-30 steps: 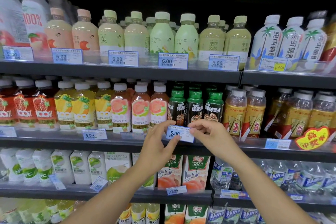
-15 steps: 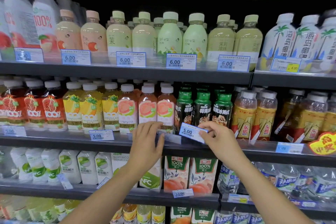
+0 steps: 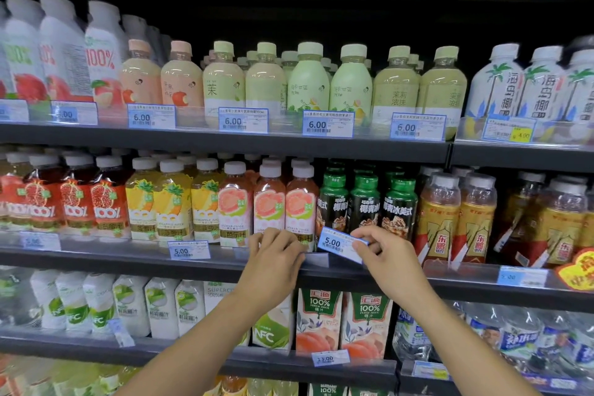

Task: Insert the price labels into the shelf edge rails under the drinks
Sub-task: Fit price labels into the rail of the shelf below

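I held the blue-and-white paper price label [image 3: 336, 243] just above the clear plastic shelf edge rail [image 3: 316, 260], its long edge nearly along it, right hand [image 3: 390, 262] pinching its right end; left hand [image 3: 276, 259] gripped the rail's lip just left of the label

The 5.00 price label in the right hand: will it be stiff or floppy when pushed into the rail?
Probably light: the right hand pinches the price label by one end only. It juts out flat without drooping, so likely fairly stiff card. Being thin, it may buckle if forced into the rail.
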Tool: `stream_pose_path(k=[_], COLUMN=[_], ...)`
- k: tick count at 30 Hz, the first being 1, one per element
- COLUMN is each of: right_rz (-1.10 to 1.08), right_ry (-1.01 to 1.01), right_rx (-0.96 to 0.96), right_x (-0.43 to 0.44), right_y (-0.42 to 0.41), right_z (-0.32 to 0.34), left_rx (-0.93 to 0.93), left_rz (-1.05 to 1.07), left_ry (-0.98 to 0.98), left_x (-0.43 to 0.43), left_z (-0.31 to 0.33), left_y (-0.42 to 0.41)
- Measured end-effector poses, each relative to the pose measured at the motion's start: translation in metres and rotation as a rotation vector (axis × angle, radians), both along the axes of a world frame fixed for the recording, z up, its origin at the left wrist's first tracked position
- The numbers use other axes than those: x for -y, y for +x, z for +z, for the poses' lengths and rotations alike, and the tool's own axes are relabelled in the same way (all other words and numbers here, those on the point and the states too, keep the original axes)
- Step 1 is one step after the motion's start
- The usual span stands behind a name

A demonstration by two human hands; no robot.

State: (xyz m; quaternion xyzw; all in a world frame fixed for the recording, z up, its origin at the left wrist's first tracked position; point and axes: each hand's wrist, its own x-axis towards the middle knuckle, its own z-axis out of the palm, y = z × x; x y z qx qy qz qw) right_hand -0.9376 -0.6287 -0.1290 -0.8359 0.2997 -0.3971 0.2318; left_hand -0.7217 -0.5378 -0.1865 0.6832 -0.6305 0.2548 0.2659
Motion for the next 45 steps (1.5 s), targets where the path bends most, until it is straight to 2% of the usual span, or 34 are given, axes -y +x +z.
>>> stream_pose_path(k=[4, 15, 17, 20, 23, 26, 29, 33, 45], right_rz=[0.0, -0.028, -0.045, -0.039, 0.006, 0.055, 0.087, 0.103, 0.149], right_ry=[-0.036, -0.13, -0.133, -0.115, -0.056, -0.001, 0.037, 0.054, -0.041], right_rx=[0.005, 0.171, 0.234, 0.294, 0.297, 0.267, 0.23, 0.202, 0.208], right_x=[-0.005, -0.006, -0.005, -0.005, -0.005, -0.008, -0.012, -0.014, -0.02], right_y=[0.006, 0.022, 0.024, 0.029, 0.039, 0.048, 0.057, 0.068, 0.08], right_z=[0.002, -0.003, -0.004, -0.004, -0.009, -0.018, -0.026, -0.031, -0.036], left_rx=[-0.014, -0.022, -0.078, -0.192, -0.064, 0.074, 0.076, 0.145, 0.123], left_rz=[0.014, 0.022, -0.033, -0.098, -0.121, -0.1, -0.001, 0.034, 0.116], left_ry=[0.126, 0.183, 0.106, -0.118, -0.252, -0.161, -0.036, 0.036, -0.012], left_x=[0.002, 0.004, 0.002, -0.007, -0.024, -0.042, -0.054, -0.058, -0.049], left_z=[0.009, 0.031, 0.03, 0.028, 0.011, -0.027, -0.051, -0.054, -0.055], left_y=[-0.006, -0.007, -0.006, -0.003, 0.0, 0.008, 0.019, 0.025, 0.019])
